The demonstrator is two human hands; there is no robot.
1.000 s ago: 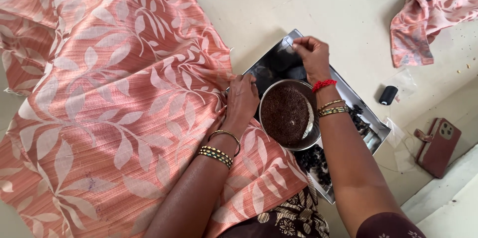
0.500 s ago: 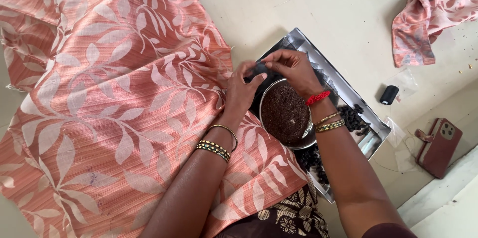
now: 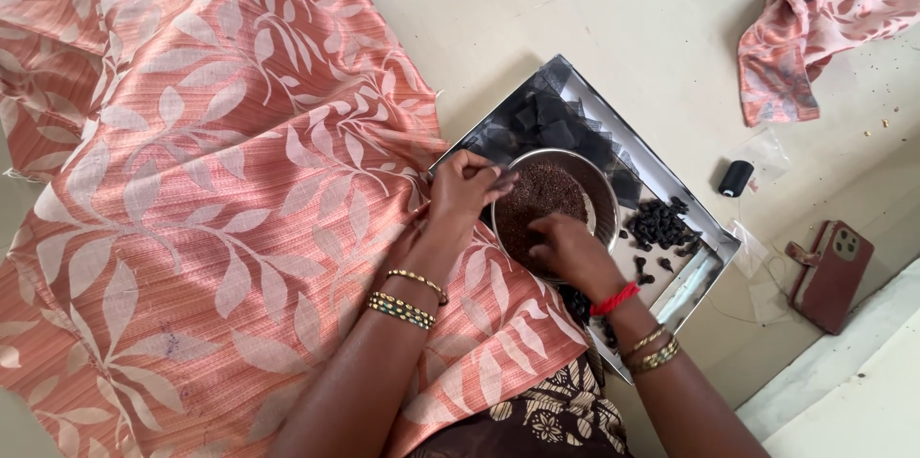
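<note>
Pinching beads: right hand (image 3: 565,249) in one bowl (image 3: 602,192) | left hand (image 3: 465,185) curled at rim | two phones? one (image 3: 830,271)

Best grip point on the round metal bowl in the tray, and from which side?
Probably the bare far rim of the metal bowl, pinched from above on the side away from the person. It sits upright and full of small dark beads; the left hand crowds the left rim and the right hand covers the near one.
</note>
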